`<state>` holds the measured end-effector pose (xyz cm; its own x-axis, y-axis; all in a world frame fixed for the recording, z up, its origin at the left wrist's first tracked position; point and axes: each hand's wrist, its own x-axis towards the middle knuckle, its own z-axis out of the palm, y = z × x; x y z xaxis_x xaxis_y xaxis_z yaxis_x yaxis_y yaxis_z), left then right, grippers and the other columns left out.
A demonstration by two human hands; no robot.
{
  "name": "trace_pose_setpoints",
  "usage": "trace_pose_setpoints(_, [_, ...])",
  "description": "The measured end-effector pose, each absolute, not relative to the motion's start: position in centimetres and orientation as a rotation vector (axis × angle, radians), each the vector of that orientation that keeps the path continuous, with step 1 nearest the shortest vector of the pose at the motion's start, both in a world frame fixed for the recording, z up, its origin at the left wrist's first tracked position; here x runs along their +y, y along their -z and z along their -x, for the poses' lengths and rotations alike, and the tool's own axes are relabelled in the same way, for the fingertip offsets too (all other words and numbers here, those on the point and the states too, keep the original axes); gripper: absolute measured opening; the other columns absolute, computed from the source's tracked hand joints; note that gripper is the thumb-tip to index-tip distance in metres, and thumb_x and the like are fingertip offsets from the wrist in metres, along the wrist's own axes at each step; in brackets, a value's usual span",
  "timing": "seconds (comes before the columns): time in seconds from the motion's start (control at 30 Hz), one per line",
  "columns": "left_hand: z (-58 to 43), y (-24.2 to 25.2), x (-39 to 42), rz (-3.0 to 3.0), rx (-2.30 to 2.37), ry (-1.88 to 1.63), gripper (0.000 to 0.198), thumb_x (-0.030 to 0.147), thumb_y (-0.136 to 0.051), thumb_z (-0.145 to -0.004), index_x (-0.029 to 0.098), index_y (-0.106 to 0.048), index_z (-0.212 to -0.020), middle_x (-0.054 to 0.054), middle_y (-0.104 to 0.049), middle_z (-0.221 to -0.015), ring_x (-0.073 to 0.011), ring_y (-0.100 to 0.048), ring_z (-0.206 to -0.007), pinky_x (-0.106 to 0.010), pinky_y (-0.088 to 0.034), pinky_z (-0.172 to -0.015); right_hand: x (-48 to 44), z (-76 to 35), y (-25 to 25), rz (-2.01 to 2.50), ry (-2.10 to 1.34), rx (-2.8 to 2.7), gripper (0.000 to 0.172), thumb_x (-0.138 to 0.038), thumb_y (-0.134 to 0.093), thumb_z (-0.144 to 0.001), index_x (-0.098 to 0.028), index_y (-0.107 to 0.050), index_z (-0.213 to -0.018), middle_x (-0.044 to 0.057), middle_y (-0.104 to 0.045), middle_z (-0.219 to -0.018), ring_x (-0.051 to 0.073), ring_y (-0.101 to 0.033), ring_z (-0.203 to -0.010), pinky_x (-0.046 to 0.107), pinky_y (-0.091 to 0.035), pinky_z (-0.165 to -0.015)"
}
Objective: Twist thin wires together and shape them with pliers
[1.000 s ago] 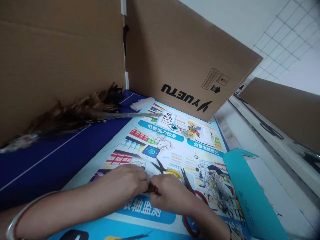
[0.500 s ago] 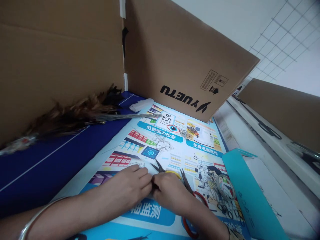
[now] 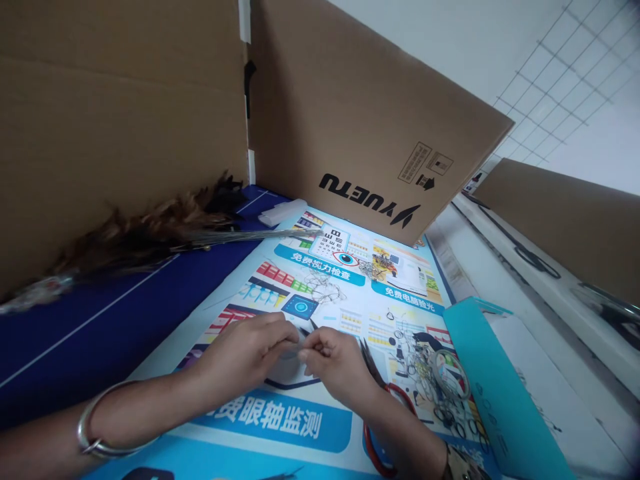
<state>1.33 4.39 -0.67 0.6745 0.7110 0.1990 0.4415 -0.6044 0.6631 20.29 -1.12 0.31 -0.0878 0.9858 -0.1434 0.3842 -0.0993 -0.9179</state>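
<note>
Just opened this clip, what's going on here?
A person has the left hand and right hand close together over a printed sheet; anything between the fingertips is too small to make out. Red-handled scissors lie by the right hand, near a pile of small loops.

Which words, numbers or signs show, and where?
"YUETU", arrow: cardboard panel.
"免费视力检查": printed sheet.
"免费电脑验光": same.
"…费眼轴监测": same.
E-shapes: eye chart.
Too small or hidden: panel's fine print, teal box marks, corner label.
</note>
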Motion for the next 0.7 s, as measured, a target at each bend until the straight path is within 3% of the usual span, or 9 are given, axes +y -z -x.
trace_pose_setpoints(0.13, [-1.97,0.53,4.75,-1.752,0.895,-0.598,0.018,0.031,-0.057,-0.084,0.019,-0.063,-0.073,0.001,-0.062,-0.072,-0.0164,-0.055,-0.071,-0.027,-0.038,-0.065,-0.99,-20.12,0.53,1.378,-1.342,-1.246,0.013,-0.030,-0.068,-0.077,-0.018,-0.063,-0.077,-0.004,-0.060,-0.054,0.012,-0.055,-0.051,0.024,-0.044,-0.054])
trace_pose_setpoints(0.3, [-2.18,0.43,4.30,-1.271,0.791,-0.550,0.026,0.043,-0.068,-0.078,0.018,-0.061,-0.074,0.004,-0.056,-0.065,-0.0117,-0.043,-0.061,-0.024,-0.029,-0.057,-0.98,-19.88,0.73,1.233,-1.416,-1.062,0.020,-0.032,-0.073,-0.074,-0.016,-0.062,-0.076,-0.003,-0.061,-0.053,0.010,-0.053,-0.047,0.021,-0.041,-0.050])
trace_pose_setpoints(0.43, [-2.10,0.30,4.13,-1.077,0.772,-0.493,0.031,0.046,-0.073,-0.074,0.018,-0.058,-0.073,0.007,-0.046,-0.056,-0.0090,-0.027,-0.052,-0.024,-0.018,-0.050,-1.07,-19.68,0.65,1.193,-1.491,-0.953,0.021,-0.031,-0.075,-0.073,-0.015,-0.062,-0.076,-0.002,-0.062,-0.052,0.009,-0.052,-0.046,0.021,-0.040,-0.049])
trace_pose_setpoints(0.7, [-2.18,0.72,4.33,-0.972,0.695,-0.495,0.034,0.046,-0.074,-0.076,0.019,-0.056,-0.072,0.006,-0.046,-0.059,-0.0082,-0.026,-0.052,-0.026,-0.014,-0.050,-1.39,-19.28,0.11,1.148,-1.509,-0.899,0.023,-0.033,-0.076,-0.072,-0.015,-0.062,-0.076,-0.002,-0.062,-0.053,0.009,-0.052,-0.048,0.021,-0.040,-0.051])
